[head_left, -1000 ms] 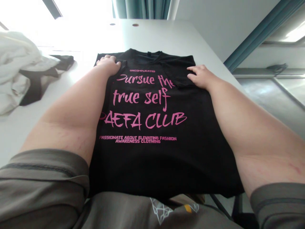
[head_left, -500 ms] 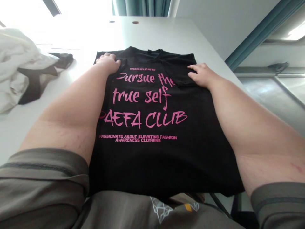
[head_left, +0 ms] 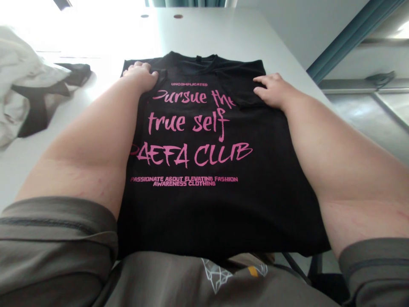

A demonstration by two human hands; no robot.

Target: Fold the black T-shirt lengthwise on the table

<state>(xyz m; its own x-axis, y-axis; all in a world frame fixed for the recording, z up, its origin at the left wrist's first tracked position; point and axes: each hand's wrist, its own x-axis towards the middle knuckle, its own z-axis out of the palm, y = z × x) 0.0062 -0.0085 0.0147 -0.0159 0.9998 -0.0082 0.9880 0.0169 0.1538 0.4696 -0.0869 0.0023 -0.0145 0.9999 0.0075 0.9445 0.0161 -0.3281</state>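
A black T-shirt with pink lettering lies spread face up, its collar at the far end and its hem near my body. Both sleeves are folded inward over the front. My left hand rests on the folded left sleeve near the shoulder, fingers spread and palm down. On the other side my right hand lies on the folded right sleeve, thumb and forefinger apart, with some fingers hidden behind. Neither hand grips the cloth visibly.
The white table runs away from me, with two round holes near its far end. At the left lies a heap of white and dark cloth. Teal curtains hang beyond the table. A dark chair part shows below the near edge.
The view has tilted slightly downward, so the shirt and table sit a little differently in the picture. Both hands stay at the same spots on the shirt.
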